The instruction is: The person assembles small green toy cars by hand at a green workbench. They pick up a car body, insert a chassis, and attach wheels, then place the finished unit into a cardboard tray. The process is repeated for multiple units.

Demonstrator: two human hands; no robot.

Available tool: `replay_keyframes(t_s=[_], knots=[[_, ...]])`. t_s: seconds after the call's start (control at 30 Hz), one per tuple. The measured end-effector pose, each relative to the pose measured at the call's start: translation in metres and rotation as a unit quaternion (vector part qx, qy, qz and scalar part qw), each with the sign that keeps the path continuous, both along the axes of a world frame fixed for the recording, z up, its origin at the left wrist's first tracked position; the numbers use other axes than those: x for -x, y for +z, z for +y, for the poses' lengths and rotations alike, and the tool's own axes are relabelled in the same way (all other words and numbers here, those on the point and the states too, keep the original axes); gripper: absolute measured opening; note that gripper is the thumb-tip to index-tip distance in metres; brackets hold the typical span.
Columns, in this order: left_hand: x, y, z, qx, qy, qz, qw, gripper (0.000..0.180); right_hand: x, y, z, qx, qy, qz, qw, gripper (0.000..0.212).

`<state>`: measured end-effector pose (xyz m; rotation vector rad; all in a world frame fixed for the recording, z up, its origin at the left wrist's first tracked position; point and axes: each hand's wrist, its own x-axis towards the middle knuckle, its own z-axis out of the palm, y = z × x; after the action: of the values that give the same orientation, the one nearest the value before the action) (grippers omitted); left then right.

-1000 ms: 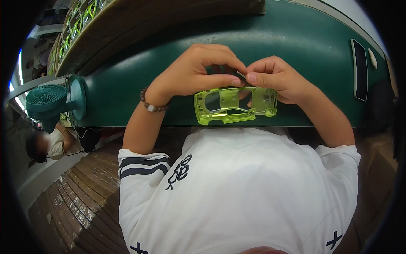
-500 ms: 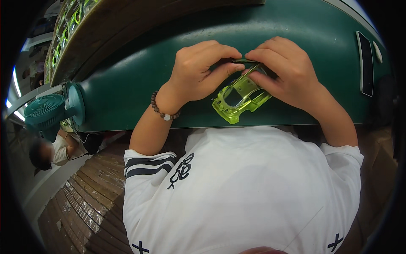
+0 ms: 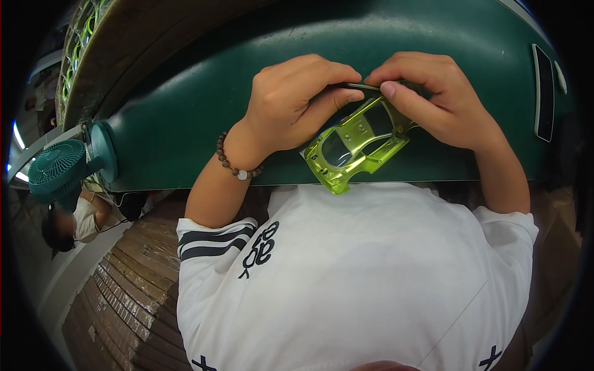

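Green car shell (image 3: 359, 141) and thin dark strip (image 3: 365, 87), in hand

Item: one car shell, translucent yellow-green, window openings showing. Position: in front of me, its right end tucked under my right hand (image 3: 435, 93), body slanting down and left; the lowest corner overlaps the near edge of the green counter (image 3: 185, 139) in view. Whether it touches the counter, I cannot tell.

Item: one thin dark strip, spanning the space between my hands, above the shell.

Left hand (image 3: 289, 102): thumb and forefinger nearly closed, pinching the strip; beaded bracelet (image 3: 239, 154) at the wrist.

Right hand: thumb and forefinger almost together at the strip's right end; other fingers curled at the shell, largely hidden. Whether the thumb presses the strip, I cannot tell.

Changes noted: one second ago the shell lies nearly level; now it slants. Half a second ago the back of my right hand covers more of it; now the hand is turned, the thumb shows beside the strip, and more of the shell is visible.

Also listed: teal fan (image 3: 57, 170), left; dark-faced phone (image 3: 544, 93), right.
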<state>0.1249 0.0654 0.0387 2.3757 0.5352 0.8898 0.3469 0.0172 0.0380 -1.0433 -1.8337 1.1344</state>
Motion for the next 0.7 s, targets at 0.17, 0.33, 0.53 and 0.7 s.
replay_keyframes(t_s=[0.17, 0.33, 0.53, 0.7], knots=[[-0.0002, 0.0007, -0.0021, 0.032, -0.036, -0.002, 0.999, 0.019, -0.0025, 0.0015, 0.0031, 0.057, 0.052, 0.013, 0.997, 0.020], [-0.0024, -0.0029, -0.0048, 0.059, -0.074, 0.002, 0.996, 0.020, -0.0032, 0.0080, 0.0016, 0.037, 0.087, -0.059, 0.994, 0.020], [-0.0047, -0.0056, -0.0060, 0.070, -0.092, 0.010, 0.993, 0.018, -0.0008, 0.0083, -0.0035, -0.095, 0.104, -0.137, 0.981, 0.010], [-0.0069, -0.0068, -0.0080, 0.067, -0.105, -0.005, 0.992, 0.019, 0.0031, 0.0037, -0.0055, -0.092, 0.090, -0.077, 0.989, 0.018]])
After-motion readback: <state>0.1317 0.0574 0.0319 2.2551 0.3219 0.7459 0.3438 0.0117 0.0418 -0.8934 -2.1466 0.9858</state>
